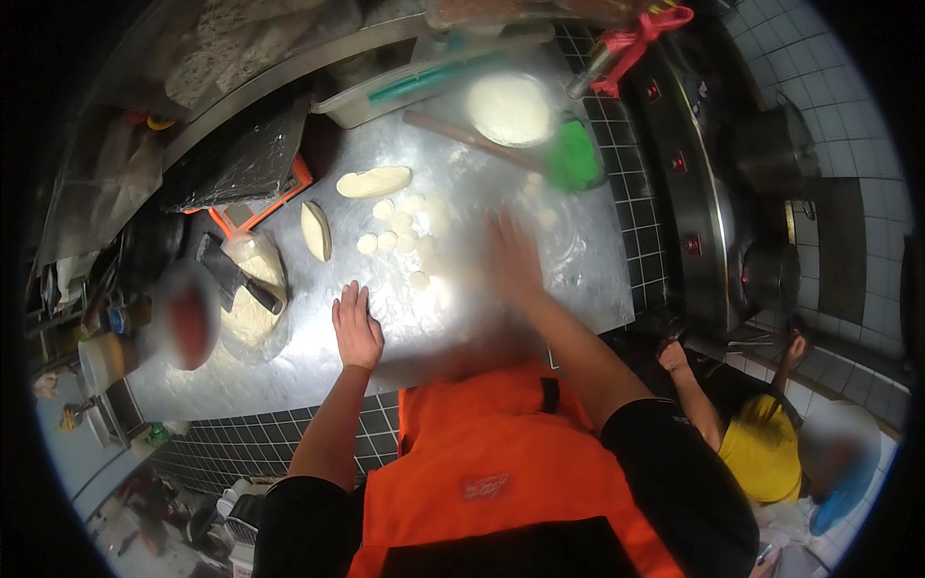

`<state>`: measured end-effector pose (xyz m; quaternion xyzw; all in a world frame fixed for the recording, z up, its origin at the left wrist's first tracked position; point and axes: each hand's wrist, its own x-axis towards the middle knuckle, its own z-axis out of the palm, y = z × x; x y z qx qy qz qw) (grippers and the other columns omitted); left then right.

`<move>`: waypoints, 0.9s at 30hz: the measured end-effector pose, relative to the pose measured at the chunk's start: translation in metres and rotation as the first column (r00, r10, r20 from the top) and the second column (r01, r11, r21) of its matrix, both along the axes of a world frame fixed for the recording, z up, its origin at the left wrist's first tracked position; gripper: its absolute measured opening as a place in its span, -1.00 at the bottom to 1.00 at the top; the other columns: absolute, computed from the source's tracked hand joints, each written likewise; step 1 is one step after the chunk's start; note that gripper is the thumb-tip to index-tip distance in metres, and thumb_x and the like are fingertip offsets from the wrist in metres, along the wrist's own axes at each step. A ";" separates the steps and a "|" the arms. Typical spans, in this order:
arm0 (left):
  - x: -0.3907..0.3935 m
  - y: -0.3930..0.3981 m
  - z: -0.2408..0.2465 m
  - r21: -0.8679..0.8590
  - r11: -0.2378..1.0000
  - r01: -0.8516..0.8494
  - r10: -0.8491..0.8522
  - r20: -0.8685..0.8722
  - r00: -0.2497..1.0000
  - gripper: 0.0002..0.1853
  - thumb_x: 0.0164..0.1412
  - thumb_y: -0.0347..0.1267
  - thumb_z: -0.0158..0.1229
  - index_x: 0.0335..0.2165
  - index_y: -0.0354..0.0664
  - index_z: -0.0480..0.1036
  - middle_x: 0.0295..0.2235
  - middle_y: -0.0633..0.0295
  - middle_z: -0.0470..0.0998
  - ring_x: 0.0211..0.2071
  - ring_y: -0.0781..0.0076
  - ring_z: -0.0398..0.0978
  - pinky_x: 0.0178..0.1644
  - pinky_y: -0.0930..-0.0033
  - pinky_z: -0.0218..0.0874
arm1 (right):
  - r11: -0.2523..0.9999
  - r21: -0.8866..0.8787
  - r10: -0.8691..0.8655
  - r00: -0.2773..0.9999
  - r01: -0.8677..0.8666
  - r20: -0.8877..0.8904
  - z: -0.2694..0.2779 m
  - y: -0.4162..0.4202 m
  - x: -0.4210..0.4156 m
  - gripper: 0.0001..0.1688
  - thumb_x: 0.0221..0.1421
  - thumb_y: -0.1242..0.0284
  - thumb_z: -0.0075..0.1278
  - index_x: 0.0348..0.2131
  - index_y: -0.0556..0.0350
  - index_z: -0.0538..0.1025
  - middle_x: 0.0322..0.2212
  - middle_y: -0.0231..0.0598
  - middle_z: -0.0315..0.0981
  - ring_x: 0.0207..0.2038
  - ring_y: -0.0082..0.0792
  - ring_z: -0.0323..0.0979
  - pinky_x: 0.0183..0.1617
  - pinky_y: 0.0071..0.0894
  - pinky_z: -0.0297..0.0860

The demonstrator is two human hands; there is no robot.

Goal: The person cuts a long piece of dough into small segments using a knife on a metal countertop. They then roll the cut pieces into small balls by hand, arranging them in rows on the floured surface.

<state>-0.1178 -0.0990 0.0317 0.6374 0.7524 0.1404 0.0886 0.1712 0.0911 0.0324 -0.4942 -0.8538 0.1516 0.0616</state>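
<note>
My left hand (pixel 357 326) rests palm down on the floured metal table (pixel 448 339), holding nothing. My right hand (pixel 514 256), palm down with fingers stretched, is over the table farther right; the view there is blurred, and whether anything lies beneath it is hidden. Between and beyond the hands lie several small round dough pieces (pixel 419 280). Behind them is a dough log (pixel 374 182), and a shorter dough piece (pixel 316 231) lies to the left. A cleaver-like blade with a dark handle (pixel 261 296) lies across bagged dough (pixel 249 318) left of my left hand.
At the back are a wooden rolling pin (pixel 470 137), a bowl of white flour (pixel 510 108), a green object (pixel 574 157) and a plastic container (pixel 347 108). An orange scale (pixel 238 217) stands back left. A person in a yellow shirt (pixel 762 448) is at the stove on the right.
</note>
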 end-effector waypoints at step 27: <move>0.003 0.004 -0.002 0.005 1.000 0.026 -0.026 0.001 1.000 -0.39 0.11 -0.52 -0.07 0.18 -0.25 0.21 0.28 0.01 0.15 0.33 0.05 0.03 0.41 -0.05 -0.27 | 0.835 0.055 -0.521 0.820 0.547 -0.239 0.004 0.040 0.058 -0.60 -0.11 0.46 0.22 -0.19 0.14 0.55 -0.20 -0.03 0.45 -0.08 0.04 0.40 0.01 -0.07 0.36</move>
